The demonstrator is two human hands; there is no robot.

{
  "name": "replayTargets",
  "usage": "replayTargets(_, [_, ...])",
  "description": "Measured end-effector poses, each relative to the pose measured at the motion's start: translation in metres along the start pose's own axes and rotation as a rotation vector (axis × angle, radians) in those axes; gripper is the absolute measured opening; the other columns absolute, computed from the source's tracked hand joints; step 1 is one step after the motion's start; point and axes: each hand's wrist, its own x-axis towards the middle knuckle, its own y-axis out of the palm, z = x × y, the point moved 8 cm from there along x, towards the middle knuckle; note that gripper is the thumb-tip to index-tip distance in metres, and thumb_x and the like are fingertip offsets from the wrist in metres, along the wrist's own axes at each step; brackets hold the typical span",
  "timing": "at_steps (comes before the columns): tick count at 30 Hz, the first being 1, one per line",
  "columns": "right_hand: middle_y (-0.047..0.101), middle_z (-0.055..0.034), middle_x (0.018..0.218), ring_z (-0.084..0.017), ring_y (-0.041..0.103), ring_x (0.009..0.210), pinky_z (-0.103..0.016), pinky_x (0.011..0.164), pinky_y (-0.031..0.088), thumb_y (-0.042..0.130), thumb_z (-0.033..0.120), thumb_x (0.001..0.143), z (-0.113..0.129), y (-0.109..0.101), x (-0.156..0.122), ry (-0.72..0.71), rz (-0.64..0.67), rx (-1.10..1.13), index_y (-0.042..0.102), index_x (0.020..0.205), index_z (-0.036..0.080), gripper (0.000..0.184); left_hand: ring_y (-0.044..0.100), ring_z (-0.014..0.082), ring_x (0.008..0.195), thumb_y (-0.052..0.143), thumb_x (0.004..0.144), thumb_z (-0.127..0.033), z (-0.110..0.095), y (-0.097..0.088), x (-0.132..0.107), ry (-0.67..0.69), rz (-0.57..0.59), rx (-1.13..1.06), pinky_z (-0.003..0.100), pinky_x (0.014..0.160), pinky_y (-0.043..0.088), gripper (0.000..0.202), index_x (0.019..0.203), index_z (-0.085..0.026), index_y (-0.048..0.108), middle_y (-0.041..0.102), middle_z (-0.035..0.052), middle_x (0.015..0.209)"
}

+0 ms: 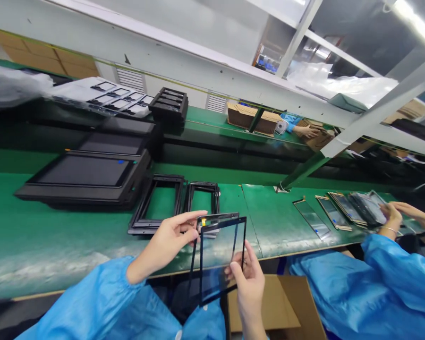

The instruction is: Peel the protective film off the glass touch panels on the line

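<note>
Above the bench's front edge I hold up a touchscreen glass [217,259], clear with a black border. Just behind it is a thin black frame [194,264], with a small yellow tab near its upper left corner. My left hand [168,242] pinches the frame's upper left corner between thumb and fingers. On the right edge, my right hand [248,279] grips the glass, thumb in front and some fingers seen through it. Whether the two pieces touch each other is unclear. Stacked black frames [156,203] and a second stack [202,198] lie behind my hands.
Black trays with screens [88,172] are piled at left on the green bench [102,245]. Several glass panels [340,212] lie at right, by a co-worker's hands [393,217]. An open cardboard box [304,302] stands below the edge. A slanted post [304,167] meets the bench.
</note>
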Motion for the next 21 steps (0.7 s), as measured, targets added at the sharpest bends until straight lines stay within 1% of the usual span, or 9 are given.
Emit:
replayTargets(2, [0.071, -0.0005, 0.084, -0.015, 0.068, 0.055, -0.025, 0.048, 0.054, 0.093, 0.041, 0.078, -0.002, 0.002, -0.002, 0.024, 0.016, -0.022, 0.069, 0.140, 0.022, 0.070, 0.063, 0.0155, 0.072, 0.079, 0.088, -0.028, 0.001, -0.006, 0.001, -0.005, -0.024, -0.011, 0.025, 0.068, 0.054, 0.051, 0.138, -0.017, 0.075, 0.072, 0.0045, 0.085])
replayTargets(4, [0.071, -0.0004, 0.084, -0.015, 0.068, 0.055, -0.025, 0.047, 0.053, 0.093, 0.043, 0.078, -0.002, 0.002, -0.004, 0.039, 0.017, -0.042, 0.070, 0.139, 0.022, 0.068, 0.062, 0.0154, 0.071, 0.080, 0.087, -0.028, 0.001, -0.009, 0.002, -0.007, -0.023, -0.019, 0.024, 0.067, 0.054, 0.052, 0.137, -0.017, 0.076, 0.072, 0.0044, 0.084])
replayTargets(8, [0.071, -0.0005, 0.085, -0.015, 0.067, 0.056, -0.025, 0.047, 0.052, 0.093, 0.042, 0.079, -0.004, 0.002, -0.006, 0.068, 0.012, -0.057, 0.069, 0.141, 0.023, 0.069, 0.063, 0.0149, 0.071, 0.082, 0.086, -0.025, 0.002, -0.007, 0.002, -0.005, 0.001, -0.063, 0.024, 0.067, 0.054, 0.049, 0.134, -0.020, 0.078, 0.071, 0.0029, 0.082])
replayTargets(11, [0.071, -0.0012, 0.085, -0.015, 0.067, 0.055, -0.025, 0.046, 0.051, 0.094, 0.043, 0.078, -0.003, 0.002, -0.007, 0.079, 0.012, -0.057, 0.068, 0.143, 0.022, 0.073, 0.066, 0.0155, 0.072, 0.082, 0.086, -0.025, 0.001, -0.007, 0.002, 0.015, 0.003, -0.087, 0.024, 0.067, 0.056, 0.046, 0.131, -0.022, 0.080, 0.073, 0.0034, 0.085])
replayTargets(17, [0.069, -0.0001, 0.087, -0.014, 0.066, 0.057, -0.024, 0.048, 0.051, 0.092, 0.041, 0.081, 0.005, 0.002, -0.013, 0.083, -0.012, -0.051, 0.064, 0.148, 0.023, 0.074, 0.067, 0.0154, 0.075, 0.081, 0.086, -0.020, -0.004, -0.007, -0.001, 0.082, -0.015, -0.031, 0.024, 0.071, 0.057, 0.040, 0.126, -0.026, 0.083, 0.074, 0.0032, 0.090])
replayTargets(21, [0.068, 0.0013, 0.087, -0.013, 0.067, 0.060, -0.024, 0.050, 0.052, 0.089, 0.043, 0.084, 0.010, 0.003, -0.017, 0.079, -0.027, -0.087, 0.062, 0.150, 0.025, 0.074, 0.065, 0.0149, 0.073, 0.082, 0.085, -0.021, -0.001, -0.004, -0.004, 0.045, -0.023, -0.035, 0.023, 0.068, 0.056, 0.042, 0.127, -0.024, 0.082, 0.073, 0.0026, 0.085])
